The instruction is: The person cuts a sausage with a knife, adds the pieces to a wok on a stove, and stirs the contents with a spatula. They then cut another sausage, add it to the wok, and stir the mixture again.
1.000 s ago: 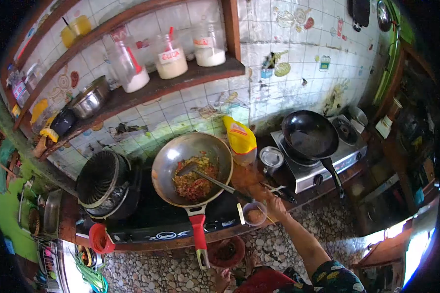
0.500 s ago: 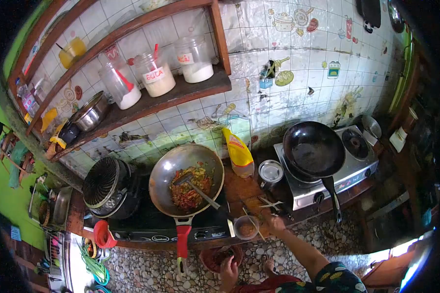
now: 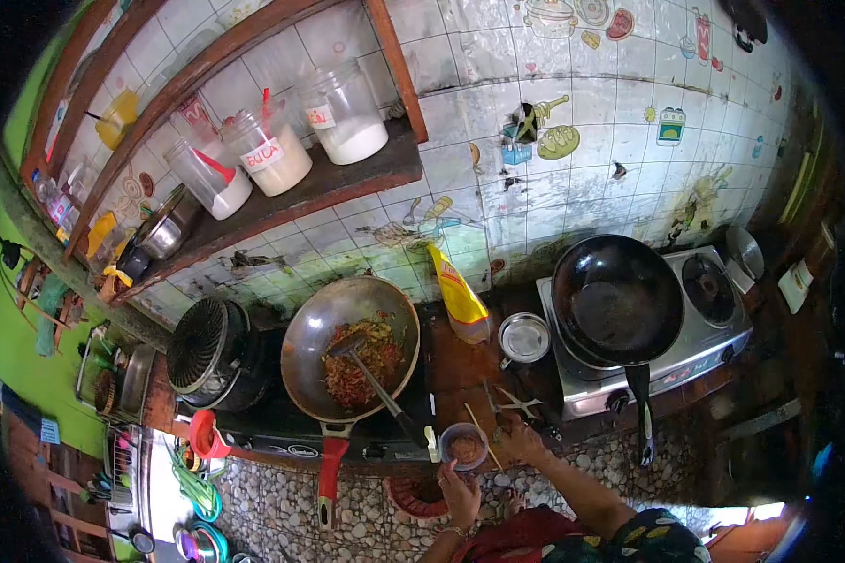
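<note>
My left hand (image 3: pixel 460 497) is at the near rim of a small bowl (image 3: pixel 480 453) of brownish paste or powder, its fingers closed on the edge. The bowl sits at the counter's front edge, right of the wok. My right hand (image 3: pixel 524 443) is over the counter beside scissors (image 3: pixel 514 405), fingers curled; what they hold, if anything, is hidden. A thin wooden stick (image 3: pixel 482 433) lies between my hands. In the wok (image 3: pixel 302 330) a spatula (image 3: pixel 374 381) rests in chopped, reddish-green food, its handle leaning over the rim toward the bowl.
A yellow pouch (image 3: pixel 458 298) and a lidded metal container (image 3: pixel 524 339) stand behind the bowl. On the right stove (image 3: pixel 582 399) sits a dark frying pan (image 3: pixel 618 300), handle jutting forward. A red basket (image 3: pixel 413 497) is below the counter; jars (image 3: pixel 347 117) line the shelf.
My left hand has come up from above the red basket to the small bowl's rim. My right hand has shifted slightly left beside the scissors, its fingers now curled. The view has shifted slightly.
</note>
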Action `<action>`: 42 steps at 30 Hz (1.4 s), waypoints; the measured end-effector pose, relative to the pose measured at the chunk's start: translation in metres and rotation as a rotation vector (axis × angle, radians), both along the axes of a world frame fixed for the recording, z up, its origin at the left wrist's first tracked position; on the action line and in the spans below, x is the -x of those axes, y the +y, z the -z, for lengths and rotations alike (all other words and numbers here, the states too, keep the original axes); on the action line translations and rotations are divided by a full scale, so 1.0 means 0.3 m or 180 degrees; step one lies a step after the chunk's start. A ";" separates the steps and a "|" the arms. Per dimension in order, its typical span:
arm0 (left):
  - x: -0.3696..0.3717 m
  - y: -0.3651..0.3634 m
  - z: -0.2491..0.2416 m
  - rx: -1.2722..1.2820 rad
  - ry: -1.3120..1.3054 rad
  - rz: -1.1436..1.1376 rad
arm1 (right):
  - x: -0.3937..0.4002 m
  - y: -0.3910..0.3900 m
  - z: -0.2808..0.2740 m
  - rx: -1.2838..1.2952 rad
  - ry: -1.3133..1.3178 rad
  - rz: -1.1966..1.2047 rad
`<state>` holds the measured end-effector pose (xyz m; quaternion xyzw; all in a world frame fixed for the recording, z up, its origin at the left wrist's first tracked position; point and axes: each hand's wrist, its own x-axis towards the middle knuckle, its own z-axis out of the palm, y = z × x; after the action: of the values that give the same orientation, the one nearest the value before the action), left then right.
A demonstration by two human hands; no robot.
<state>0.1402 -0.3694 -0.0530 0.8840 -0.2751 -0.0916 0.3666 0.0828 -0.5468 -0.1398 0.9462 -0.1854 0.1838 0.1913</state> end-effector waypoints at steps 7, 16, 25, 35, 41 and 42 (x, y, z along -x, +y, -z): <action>-0.090 -0.114 0.121 -0.0944 -0.0826 0.0086 | -0.086 0.040 0.296 -0.1144 -0.0113 0.0420; -0.166 -0.192 0.009 -0.1829 -0.0087 0.0527 | -0.106 -0.014 -0.019 -0.4093 0.0298 0.0333; -0.114 -0.186 -0.268 -0.0151 -0.0062 0.0390 | -0.041 -0.026 -0.482 -0.5343 -0.0735 0.0795; -0.008 -0.129 -0.674 0.0486 -0.0464 0.0814 | 0.133 0.015 -0.888 -0.7314 -0.1173 -0.0062; -0.040 -0.010 -0.843 0.2719 -0.0145 0.0588 | 0.023 0.155 -1.069 -0.8053 -0.1513 -0.0175; -0.076 0.004 -0.820 0.2721 -0.0171 0.0611 | -0.015 0.187 -1.098 -0.8450 -0.1472 -0.0261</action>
<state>0.1630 -0.3682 0.1932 0.6253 -0.3787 0.0199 0.6820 0.0872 -0.4908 0.1896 0.3677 -0.2215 0.0265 -0.9028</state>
